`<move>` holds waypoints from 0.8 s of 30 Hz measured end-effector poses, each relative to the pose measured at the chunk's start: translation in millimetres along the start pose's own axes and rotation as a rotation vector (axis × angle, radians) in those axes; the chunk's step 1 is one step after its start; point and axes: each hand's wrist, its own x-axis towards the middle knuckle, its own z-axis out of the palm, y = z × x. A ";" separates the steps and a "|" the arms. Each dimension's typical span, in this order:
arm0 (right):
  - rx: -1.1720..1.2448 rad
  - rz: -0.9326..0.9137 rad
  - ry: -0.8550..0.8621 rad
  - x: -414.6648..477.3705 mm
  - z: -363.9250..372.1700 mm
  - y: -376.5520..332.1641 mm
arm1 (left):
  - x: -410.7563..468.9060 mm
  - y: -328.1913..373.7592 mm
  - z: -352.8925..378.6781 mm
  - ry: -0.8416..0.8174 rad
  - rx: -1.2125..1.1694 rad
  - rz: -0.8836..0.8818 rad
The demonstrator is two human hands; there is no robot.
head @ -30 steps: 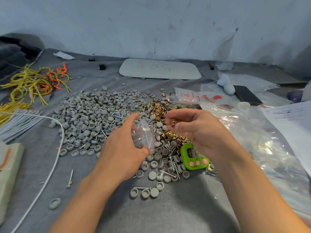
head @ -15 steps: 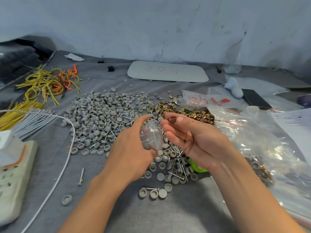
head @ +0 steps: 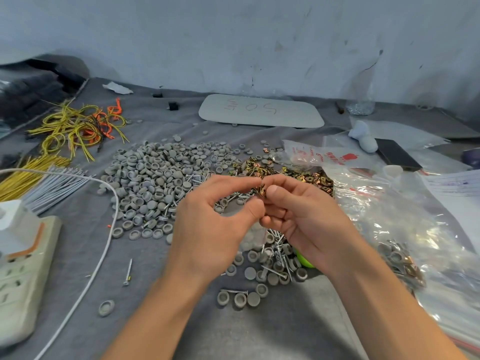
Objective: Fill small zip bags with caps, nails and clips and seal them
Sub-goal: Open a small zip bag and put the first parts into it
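Above the near edge of the heap of round grey plastic caps [head: 161,178], held in the air: one small brass-coloured metal clip [head: 262,189]. It is pinched between thumb and forefinger of the right hand [head: 304,219]; those fingers are clamped on it. The clip is too small to give its long axis.

Directly below the clip, likewise over the heap's near edge: small clear plastic zip bag [head: 250,237], blurred, hanging lengthwise downward. The left hand [head: 207,229] curls round it, thumb at its top edge and forefinger tip just beside the clip. The exact hold on the bag is hidden.

Judgement: the step in hand is loading a clip. The clip lies above the bag's top, so the move is a short drop downward. The right hand delivers; the left hand is nearer the bag. A narrow mouth risks a miss.

- Right of the heap, touching it: pile of loose brass-coloured clips [head: 298,178].
- Near side of the heap: silver nails [head: 276,255] among stray caps, and a bright green plastic object [head: 304,261], mostly hidden by the right hand.
- Further right: large clear plastic bags [head: 389,216].
- Left of the heap: white cable [head: 104,242], cream power strip [head: 23,268], yellow and orange wires [head: 78,128].
- Beyond the heap: white rounded board with red writing [head: 259,114].

All rest on a grey cloth-covered desk [head: 259,333].
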 end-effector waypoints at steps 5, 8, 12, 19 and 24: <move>-0.075 -0.036 -0.110 -6.5 -1.4 -2.4 | 0.3 -0.8 -2.2 0.007 -0.224 -0.101; -0.143 -0.067 -0.072 -6.0 -2.2 -3.1 | 1.6 -0.2 -4.9 0.015 -0.232 -0.110; -0.181 -0.122 -0.005 -3.6 -4.6 -0.9 | 1.4 2.1 -3.5 0.000 -0.312 -0.165; -0.346 -0.297 0.076 -1.9 -2.1 1.6 | 2.5 2.7 -3.0 -0.047 -0.390 -0.233; -0.484 -0.409 0.074 -4.0 -0.5 0.7 | 1.4 2.9 -2.8 -0.058 -0.406 -0.251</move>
